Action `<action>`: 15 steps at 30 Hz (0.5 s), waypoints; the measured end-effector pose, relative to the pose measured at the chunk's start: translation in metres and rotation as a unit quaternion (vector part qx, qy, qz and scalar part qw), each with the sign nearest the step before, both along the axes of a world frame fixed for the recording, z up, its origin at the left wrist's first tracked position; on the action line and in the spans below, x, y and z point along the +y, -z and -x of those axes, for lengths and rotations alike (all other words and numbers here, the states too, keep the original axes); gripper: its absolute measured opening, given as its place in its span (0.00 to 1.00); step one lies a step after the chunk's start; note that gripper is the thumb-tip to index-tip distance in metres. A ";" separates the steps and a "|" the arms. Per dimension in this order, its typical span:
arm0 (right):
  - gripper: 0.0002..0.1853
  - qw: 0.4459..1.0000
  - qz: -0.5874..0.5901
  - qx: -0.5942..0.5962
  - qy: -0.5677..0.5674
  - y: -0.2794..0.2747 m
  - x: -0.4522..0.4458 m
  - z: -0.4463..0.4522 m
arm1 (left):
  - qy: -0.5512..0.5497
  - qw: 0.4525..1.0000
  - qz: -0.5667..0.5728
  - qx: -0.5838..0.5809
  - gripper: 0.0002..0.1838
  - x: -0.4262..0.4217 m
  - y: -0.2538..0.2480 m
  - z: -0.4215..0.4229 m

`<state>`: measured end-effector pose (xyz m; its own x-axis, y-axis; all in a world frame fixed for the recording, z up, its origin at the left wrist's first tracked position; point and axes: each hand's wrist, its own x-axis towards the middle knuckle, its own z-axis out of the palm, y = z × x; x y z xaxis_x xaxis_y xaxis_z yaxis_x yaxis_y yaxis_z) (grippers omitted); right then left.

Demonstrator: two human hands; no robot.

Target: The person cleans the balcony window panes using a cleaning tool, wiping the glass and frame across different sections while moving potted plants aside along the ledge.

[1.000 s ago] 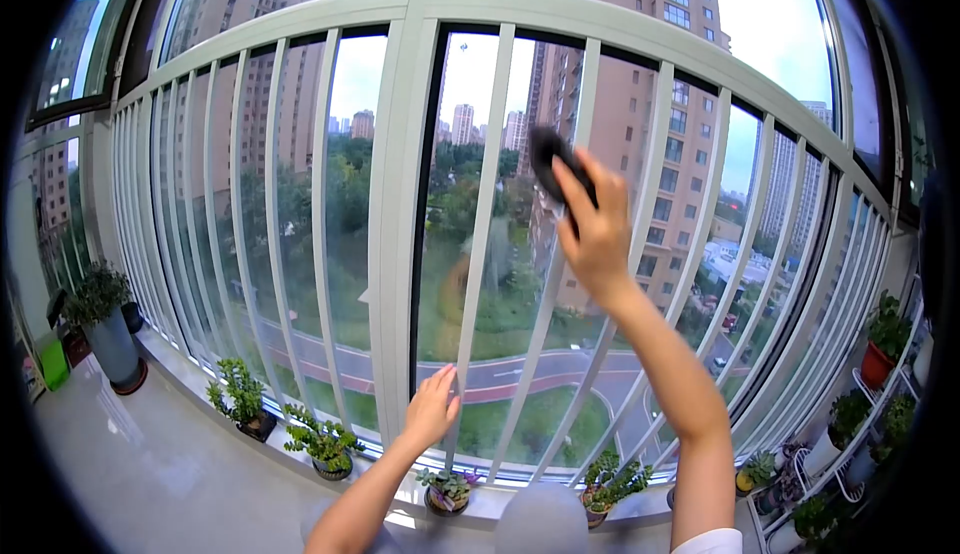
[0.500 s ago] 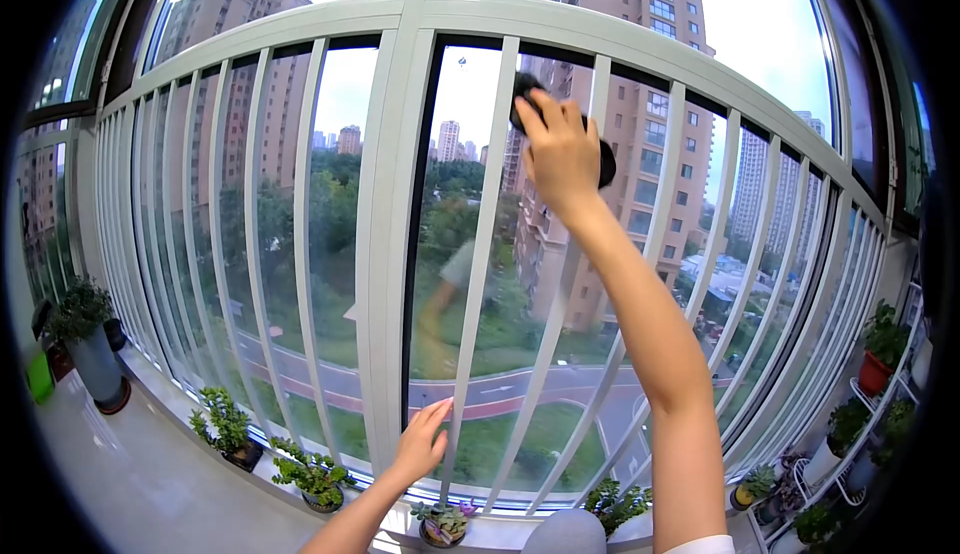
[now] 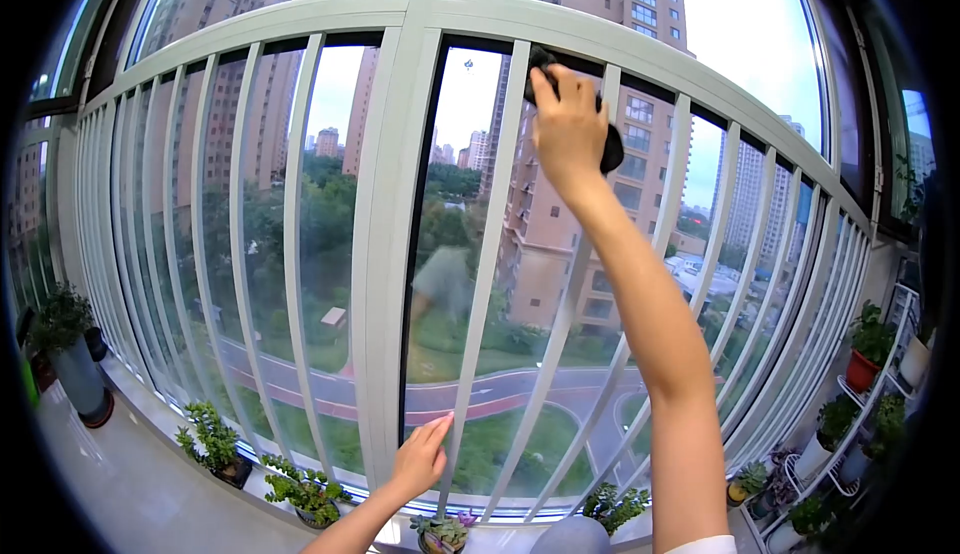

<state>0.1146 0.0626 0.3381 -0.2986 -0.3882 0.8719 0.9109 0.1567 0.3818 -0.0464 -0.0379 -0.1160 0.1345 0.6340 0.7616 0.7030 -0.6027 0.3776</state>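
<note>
While the right hand (image 3: 572, 134) is wrapped around one black object (image 3: 613, 149), whose dark ends show on two sides of the fingers, the left hand (image 3: 422, 457) holds nothing that shows, its fingers stretched out and their tips at one pale bar (image 3: 470, 354) of the railing (image 3: 380, 254). That black object sits high, just below the top rail (image 3: 560, 24) and partly in front of a second bar (image 3: 580, 254); whether it presses on the glass (image 3: 530, 294) cannot be told. Four green plants line the foot of the railing: one in a dark pot (image 3: 238, 471), two more in low, rounded pots, and a fourth whose container is hidden near one grey knee (image 3: 570, 537). Farther right, one yellow pot (image 3: 738, 492) holds a spiky succulent, and one red pot (image 3: 862, 369) with a leafy plant stands on a white wire rack (image 3: 852, 391). At far left, one tall, smooth grey planter (image 3: 80, 384) holds a bushy plant above a glossy, pale floor (image 3: 130, 484). Both bars are slim, straight and smooth.
</note>
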 end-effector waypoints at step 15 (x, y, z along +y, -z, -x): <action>0.23 0.978 -0.087 -0.102 0.160 -0.012 -0.008 -0.021 | 0.007 1.000 -0.003 0.008 0.40 0.008 0.007 0.005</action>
